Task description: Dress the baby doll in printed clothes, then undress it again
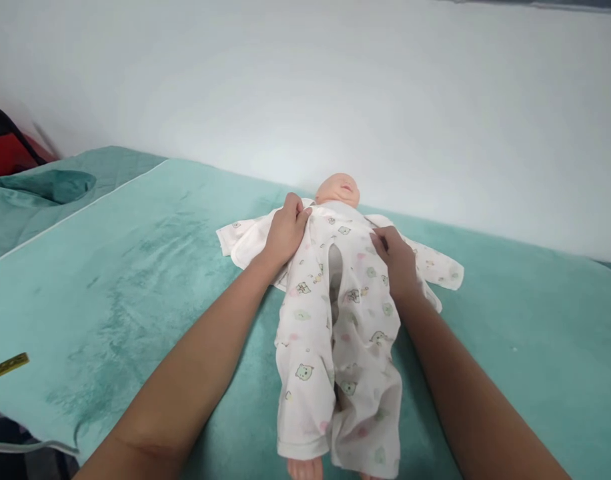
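A baby doll (337, 189) lies on its back, its feet towards me and its head by the wall. White split-crotch baby trousers (305, 320) printed with small bears cover its legs and reach up its belly. Under the doll spreads an unfastened white baby top (439, 265), with a sleeve out to each side. At the left side of the waistband my left hand (288, 230) pinches the trouser cloth between thumb and fingers. My right hand (394, 257) is closed on the trousers' right side, a little lower; its fingertips are partly hidden.
The teal bed cover (135, 280) runs up to a white wall (305, 93). A yellow strip (8, 367) lies at the left edge, near a pale cable (30, 445). Something red and black (10, 150) stands at the far left.
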Action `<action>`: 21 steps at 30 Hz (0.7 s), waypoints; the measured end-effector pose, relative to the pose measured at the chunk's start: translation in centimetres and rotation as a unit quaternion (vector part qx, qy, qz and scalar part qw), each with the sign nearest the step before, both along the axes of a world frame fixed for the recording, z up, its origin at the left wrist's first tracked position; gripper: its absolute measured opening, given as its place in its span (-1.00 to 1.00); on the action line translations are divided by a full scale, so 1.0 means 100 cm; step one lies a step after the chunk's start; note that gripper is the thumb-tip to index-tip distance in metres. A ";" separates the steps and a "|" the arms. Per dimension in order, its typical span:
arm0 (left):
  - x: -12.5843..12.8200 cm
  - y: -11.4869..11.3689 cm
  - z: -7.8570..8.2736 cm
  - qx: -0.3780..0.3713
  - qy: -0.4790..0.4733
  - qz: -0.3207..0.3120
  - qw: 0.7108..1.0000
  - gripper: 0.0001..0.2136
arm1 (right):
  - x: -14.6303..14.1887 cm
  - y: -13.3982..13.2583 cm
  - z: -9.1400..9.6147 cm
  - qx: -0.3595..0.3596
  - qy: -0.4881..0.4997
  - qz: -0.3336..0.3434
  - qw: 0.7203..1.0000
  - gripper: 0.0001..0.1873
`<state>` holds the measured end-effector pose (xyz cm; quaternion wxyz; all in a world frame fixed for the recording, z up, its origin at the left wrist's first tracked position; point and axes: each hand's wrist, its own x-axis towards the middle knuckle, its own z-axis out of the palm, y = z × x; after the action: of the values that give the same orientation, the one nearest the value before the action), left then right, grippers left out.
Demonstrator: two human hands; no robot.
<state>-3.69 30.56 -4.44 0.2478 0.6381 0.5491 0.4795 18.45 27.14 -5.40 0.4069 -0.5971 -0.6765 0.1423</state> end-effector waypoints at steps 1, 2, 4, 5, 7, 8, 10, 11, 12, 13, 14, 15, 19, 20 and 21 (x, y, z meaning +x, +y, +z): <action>0.000 0.002 -0.001 0.001 0.002 0.002 1.000 -0.85 | 0.001 0.005 0.001 -0.008 -0.019 -0.017 1.000 -0.72; 0.001 0.004 -0.002 0.003 0.004 0.005 1.000 -0.85 | 0.001 0.011 0.001 -0.015 -0.035 -0.035 0.999 -0.71; 0.002 0.007 -0.003 0.006 0.007 0.012 1.000 -0.86 | 0.003 0.023 0.000 -0.025 -0.048 -0.069 0.996 -0.70; 0.002 0.008 -0.004 0.007 0.010 0.013 1.000 -0.86 | 0.004 0.029 -0.002 -0.027 -0.043 -0.080 0.996 -0.69; 0.002 0.009 -0.004 0.006 0.020 0.010 1.000 -0.88 | 0.006 0.038 -0.005 -0.029 -0.022 -0.084 0.996 -0.66; 0.002 0.009 -0.004 0.004 0.029 0.006 1.000 -0.89 | 0.007 0.040 -0.007 -0.031 -0.012 -0.079 0.996 -0.66; 0.002 0.008 -0.004 0.005 0.051 -0.005 0.999 -0.91 | 0.009 0.042 -0.009 -0.037 0.002 -0.060 0.997 -0.68; 0.002 0.008 -0.003 0.008 0.061 -0.010 0.998 -0.93 | 0.009 0.041 -0.010 -0.032 0.005 -0.048 0.998 -0.72; 0.002 0.008 -0.002 0.013 0.071 -0.015 0.997 -0.94 | 0.010 0.041 -0.010 -0.019 0.003 -0.034 0.999 -0.75; 0.001 0.008 -0.002 0.019 0.081 -0.020 0.996 -0.95 | 0.010 0.040 -0.009 0.002 -0.002 -0.019 1.000 -0.78; 0.000 0.008 -0.001 0.024 0.090 -0.025 0.995 -0.94 | 0.010 0.039 -0.009 0.027 -0.011 -0.004 1.000 -0.80; 0.000 0.009 -0.001 0.027 0.099 -0.028 0.994 -0.92 | 0.010 0.038 -0.008 0.052 -0.021 0.010 0.998 -0.80; -0.004 0.009 0.001 0.055 0.131 -0.047 0.989 -0.87 | 0.011 0.038 -0.006 0.073 0.023 0.073 0.994 -0.81; -0.004 0.009 0.001 0.061 0.136 -0.055 0.987 -0.86 | 0.011 0.039 -0.006 0.059 0.051 0.091 0.993 -0.80; -0.005 0.009 0.001 0.061 0.139 -0.064 0.986 -0.85 | 0.012 0.039 -0.006 0.041 0.075 0.107 0.991 -0.79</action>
<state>-4.17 31.45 -4.33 0.1601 0.7459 0.5063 0.4021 19.61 31.05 -6.04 0.4629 -0.4922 -0.7093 0.2012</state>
